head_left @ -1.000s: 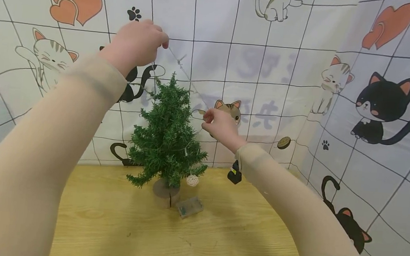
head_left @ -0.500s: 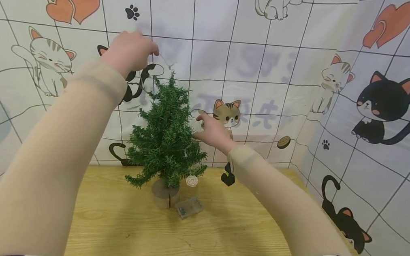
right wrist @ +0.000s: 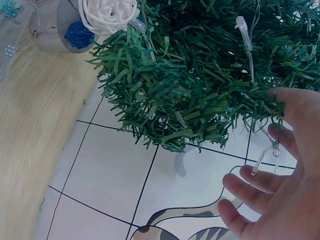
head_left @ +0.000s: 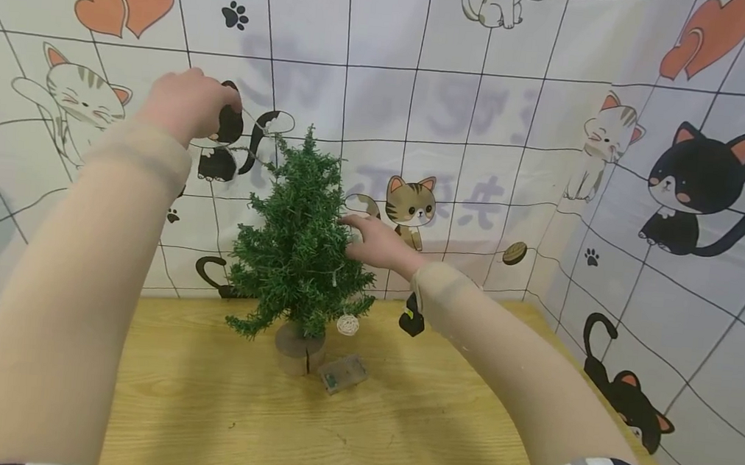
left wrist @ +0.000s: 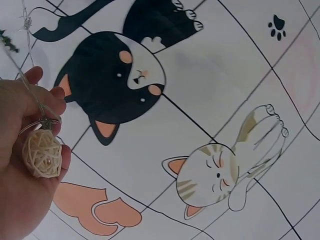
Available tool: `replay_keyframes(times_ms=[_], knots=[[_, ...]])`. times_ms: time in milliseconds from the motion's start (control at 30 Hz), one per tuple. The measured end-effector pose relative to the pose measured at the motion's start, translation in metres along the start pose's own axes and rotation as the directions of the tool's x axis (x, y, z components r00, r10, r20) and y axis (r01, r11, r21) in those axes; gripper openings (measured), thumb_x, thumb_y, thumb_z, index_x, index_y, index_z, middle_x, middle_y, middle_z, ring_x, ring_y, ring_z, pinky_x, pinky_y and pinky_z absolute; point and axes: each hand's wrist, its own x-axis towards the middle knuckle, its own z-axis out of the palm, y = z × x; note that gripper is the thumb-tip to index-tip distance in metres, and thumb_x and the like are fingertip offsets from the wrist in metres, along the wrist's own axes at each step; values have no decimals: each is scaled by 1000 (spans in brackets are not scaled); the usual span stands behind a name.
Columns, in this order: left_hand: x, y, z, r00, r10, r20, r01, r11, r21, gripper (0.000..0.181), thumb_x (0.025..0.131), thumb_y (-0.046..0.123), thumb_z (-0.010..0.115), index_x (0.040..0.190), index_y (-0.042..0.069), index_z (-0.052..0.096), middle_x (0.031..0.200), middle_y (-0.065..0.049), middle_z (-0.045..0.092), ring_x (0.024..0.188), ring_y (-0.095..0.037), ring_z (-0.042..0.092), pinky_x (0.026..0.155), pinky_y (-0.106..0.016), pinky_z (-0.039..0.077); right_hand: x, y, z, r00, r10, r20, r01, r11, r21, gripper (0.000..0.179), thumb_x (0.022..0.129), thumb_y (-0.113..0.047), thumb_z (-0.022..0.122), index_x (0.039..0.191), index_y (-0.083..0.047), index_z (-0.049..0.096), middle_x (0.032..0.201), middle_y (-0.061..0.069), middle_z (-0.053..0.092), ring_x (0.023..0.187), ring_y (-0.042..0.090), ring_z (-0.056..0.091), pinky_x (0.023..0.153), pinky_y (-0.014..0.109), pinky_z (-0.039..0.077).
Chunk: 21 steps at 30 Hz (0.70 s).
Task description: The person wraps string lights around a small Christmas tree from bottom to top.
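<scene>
A small artificial Christmas tree [head_left: 306, 234] stands upright on a round wooden base [head_left: 299, 348]. To its upper left, my left hand [head_left: 191, 102] holds the clear wire of a string of lights [left wrist: 31, 89]. A woven cream ball [left wrist: 43, 154] on that string lies against its palm, the fingers curled around. On the tree's right side my right hand [head_left: 381, 242] touches the green branches, its fingers loosely spread. Beside those fingers hangs a clear bulb on thin wire [right wrist: 257, 164]. Another bulb [right wrist: 243, 31] lies among the branches.
A white woven ball [head_left: 347, 325] hangs from a low right branch. A clear battery box [head_left: 343, 375] lies on the wooden table [head_left: 229, 427] in front of the base. A blue ball [right wrist: 80, 35] shows beside the base. Cat-patterned cloth [head_left: 462, 115] hangs close behind.
My left hand has moved left and down with the wire, which now runs to the tree's upper left. My right hand has moved left and down against the branches, its fingers loosening from the wire.
</scene>
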Motion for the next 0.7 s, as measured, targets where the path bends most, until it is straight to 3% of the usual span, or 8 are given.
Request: replay_keyframes(times_ms=[100,200,333,567,700], knots=[[-6,-8,7,1000,14,-21,-13,999,37,54,87,1,66,136,12,49,113,-29,56,108,-48,44,85,-61,38,1,-4,0,999,7,35,-7,1000,2,62,92,-14,57,150,-19,36,150,16,33,78,19,50,66,35,38],[-13,-12,10,999,24,-35,-22,998,65,51,90,2,64,137,13,48,110,-30,56,102,-48,48,77,-57,42,4,-6,-1,997,11,79,-10,1000,-18,69,92,-18,61,153,-19,30,152,17,30,109,24,53,79,39,43],[-20,-17,16,1000,2,-28,0,998,68,51,89,-9,51,136,13,51,120,-32,54,103,-50,50,71,-53,43,5,-4,1,992,8,123,-3,999,-42,76,93,-26,62,155,-15,20,154,17,27,137,31,35,100,45,39],[-37,-35,23,999,-34,7,34,998,46,53,85,-13,44,133,7,51,112,-35,55,93,-50,54,65,-54,45,-3,2,7,988,-11,155,19,998,-54,80,94,-34,62,155,-8,18,154,17,27,125,30,50,100,42,42],[-48,-47,23,1000,-22,17,22,999,32,55,84,-13,44,136,6,50,116,-35,53,101,-51,50,76,-59,43,-8,5,7,988,-10,155,16,999,-38,75,94,-32,63,154,-8,23,154,17,28,121,29,53,97,42,44]])
